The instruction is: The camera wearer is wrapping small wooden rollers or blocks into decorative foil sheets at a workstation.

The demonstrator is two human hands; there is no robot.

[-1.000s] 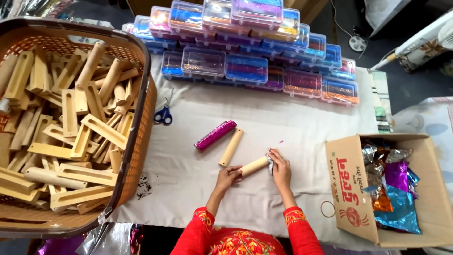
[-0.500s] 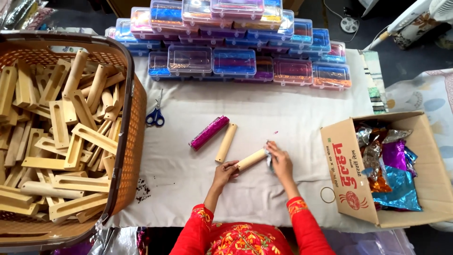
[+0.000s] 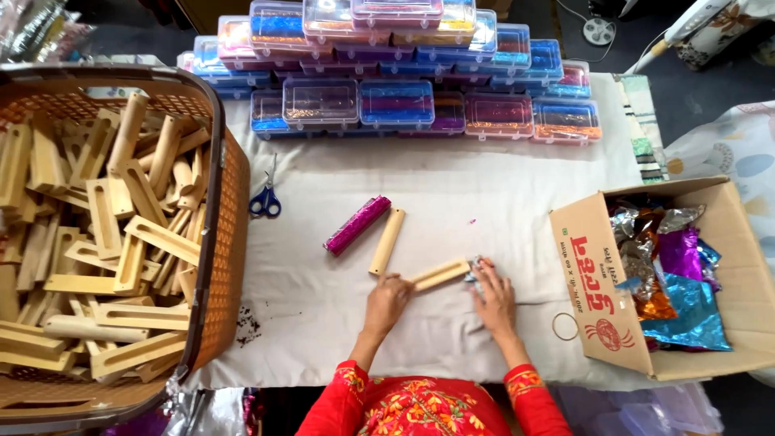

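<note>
White-clothed table [image 3: 500, 202] bears scissors [image 3: 266, 200], wooden blocks [image 3: 387, 241], stacked plastic boxes [image 3: 395, 101].

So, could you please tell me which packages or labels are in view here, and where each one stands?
Cardboard box: right of the white cloth, open, brown, red printing on its side, holding crumpled shiny foil sheets.
Clear plastic cases: stacked along the far edge, rectangular, lidded, filled with blue, purple, pink and orange glitter.
Woven basket: left, orange-brown, full of wooden blocks.
No signs or screens.
</note>
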